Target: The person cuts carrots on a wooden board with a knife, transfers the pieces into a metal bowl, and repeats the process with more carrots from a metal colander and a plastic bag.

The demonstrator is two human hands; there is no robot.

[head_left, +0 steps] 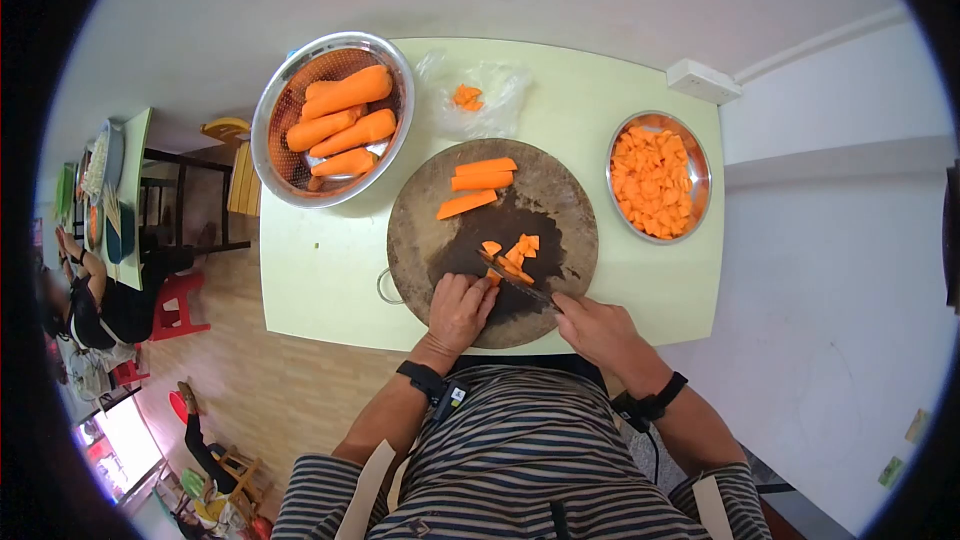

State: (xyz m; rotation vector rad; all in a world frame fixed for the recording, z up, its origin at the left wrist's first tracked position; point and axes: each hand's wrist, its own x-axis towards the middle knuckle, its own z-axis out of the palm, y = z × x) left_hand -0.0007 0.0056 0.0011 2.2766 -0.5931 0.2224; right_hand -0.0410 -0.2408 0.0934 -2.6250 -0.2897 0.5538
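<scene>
My right hand [602, 336] is closed round the handle of a knife [530, 289], whose dark blade slants up and left over a round wooden chopping board [415, 205]. Beside the blade, the curled fingers of my left hand [458, 310] press on a carrot piece [493, 278], mostly hidden under the fingertips. Small cut carrot chunks [525, 248] lie just beyond the blade on a dark, wet-looking patch. Farther up the board rest several long carrot strips [482, 181].
A metal basin [400, 130] of whole peeled carrots [350, 92] stands at upper left. A clear plastic bag [505, 100] holds carrot bits. To the right, a steel bowl [612, 185] is heaped with chopped carrot [655, 180]. Another person [95, 290] sits at a far-left table.
</scene>
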